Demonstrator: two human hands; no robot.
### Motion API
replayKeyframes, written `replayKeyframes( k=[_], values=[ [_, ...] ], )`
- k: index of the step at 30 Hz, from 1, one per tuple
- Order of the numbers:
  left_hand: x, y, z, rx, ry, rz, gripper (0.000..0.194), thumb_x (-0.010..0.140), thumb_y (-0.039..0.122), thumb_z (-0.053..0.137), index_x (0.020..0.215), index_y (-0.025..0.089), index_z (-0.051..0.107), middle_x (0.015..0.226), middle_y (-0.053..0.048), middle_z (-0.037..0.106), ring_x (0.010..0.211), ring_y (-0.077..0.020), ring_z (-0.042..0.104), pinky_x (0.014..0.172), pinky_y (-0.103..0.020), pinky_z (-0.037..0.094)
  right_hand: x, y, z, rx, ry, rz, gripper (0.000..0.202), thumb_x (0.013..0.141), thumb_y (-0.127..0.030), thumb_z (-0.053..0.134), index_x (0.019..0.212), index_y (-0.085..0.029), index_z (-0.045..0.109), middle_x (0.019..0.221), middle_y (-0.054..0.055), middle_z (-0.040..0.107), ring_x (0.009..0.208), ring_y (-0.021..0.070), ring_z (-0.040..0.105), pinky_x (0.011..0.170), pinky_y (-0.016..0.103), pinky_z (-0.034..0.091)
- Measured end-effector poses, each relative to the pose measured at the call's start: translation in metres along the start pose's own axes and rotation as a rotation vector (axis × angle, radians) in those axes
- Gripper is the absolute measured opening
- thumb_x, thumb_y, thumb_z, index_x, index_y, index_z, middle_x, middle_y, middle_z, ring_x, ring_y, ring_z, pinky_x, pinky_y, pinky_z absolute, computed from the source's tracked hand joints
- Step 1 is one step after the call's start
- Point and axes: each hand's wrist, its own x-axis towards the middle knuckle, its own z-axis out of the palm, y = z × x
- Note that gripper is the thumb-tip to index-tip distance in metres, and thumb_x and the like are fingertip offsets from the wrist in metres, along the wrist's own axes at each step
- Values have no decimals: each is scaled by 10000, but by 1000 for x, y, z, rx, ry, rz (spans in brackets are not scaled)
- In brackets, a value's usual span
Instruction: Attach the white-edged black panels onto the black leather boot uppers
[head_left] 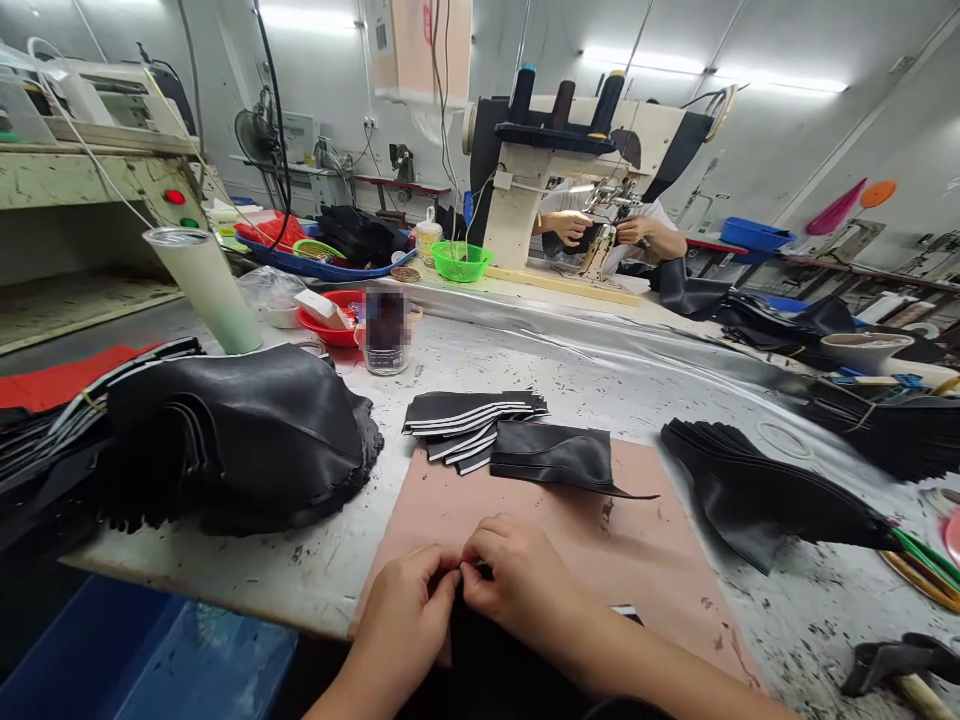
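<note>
Near the table's front edge, my left hand (405,612) and my right hand (517,578) meet with fingertips pinched together. Both are closed on the edge of a black leather piece (480,665), which hangs down below them toward my lap. Under and beyond the hands lies a pinkish-brown sheet (427,505). At its far edge is a black leather panel (551,455) with a thin strip trailing right. Beside that panel, a fanned stack of black pieces with white edges (465,415) overlaps the sheet. Part of another white-edged piece (624,610) shows behind my right forearm.
A large pile of black leather (270,430) stands left, another stack (757,485) right. Behind are a pale cylinder (206,285), a red bowl (337,315) and a clear measuring cup (386,345). Across the table, a co-worker's hands (570,228) work at a sewing machine (517,190).
</note>
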Motion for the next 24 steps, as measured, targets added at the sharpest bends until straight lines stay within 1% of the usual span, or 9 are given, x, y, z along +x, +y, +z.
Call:
replayKeyframes(
  k=[3,6,9,11,14,16,18,21,24],
  values=[
    [-1,1,2,-25,6,-10,247,805,282,394,739,212,622,732,-13,663,762,-189,618,678,-279,435,-4,1,4,37,64,-19,142,638,-46,552,639,-151,648,639,58,655,620,189,593,597,280,445],
    [0,0,2,-20,-4,-6,244,812,309,403,753,209,618,730,-1,660,741,-179,612,665,-266,438,-5,5,1,142,52,3,149,638,-46,551,653,-168,636,627,19,651,576,138,586,558,221,439],
    [1,-1,1,40,-11,-3,232,819,310,404,740,210,598,688,16,636,692,-166,595,629,-255,428,-3,9,-3,284,10,28,91,716,-128,560,661,-184,606,644,8,638,598,129,584,569,216,442],
    [4,-1,0,117,-8,-8,206,821,279,403,712,210,564,659,23,618,652,-157,581,593,-248,409,-4,11,-5,370,41,34,117,782,-195,519,675,-191,565,669,20,619,630,143,575,594,244,450],
    [8,0,1,276,10,-24,171,812,178,399,693,208,518,638,20,608,617,-151,572,569,-248,373,-13,15,-14,461,92,-28,130,865,-250,415,777,-206,499,875,66,623,798,166,586,710,293,479],
    [10,2,3,391,25,-18,177,804,120,397,711,205,520,662,5,625,639,-162,587,579,-256,360,-27,21,-28,482,43,-74,177,921,-283,331,850,-216,478,916,65,607,833,164,582,778,320,477],
    [11,4,5,495,33,7,192,806,86,393,744,203,531,689,-11,641,657,-174,603,576,-260,350,-47,29,-45,414,-34,-55,231,951,-314,275,855,-224,466,798,35,580,723,153,566,719,304,482],
    [11,5,10,611,37,62,211,813,63,378,791,195,541,673,-13,639,603,-180,600,525,-265,326,-83,45,-69,223,-135,33,252,947,-338,292,782,-233,450,685,13,553,597,147,512,566,256,442],
    [11,1,13,687,56,168,264,807,34,350,802,195,559,706,-16,631,611,-185,591,525,-280,346,-118,59,-86,103,-216,181,259,907,-361,387,711,-235,501,634,11,596,550,142,522,513,232,408]
  ],
)
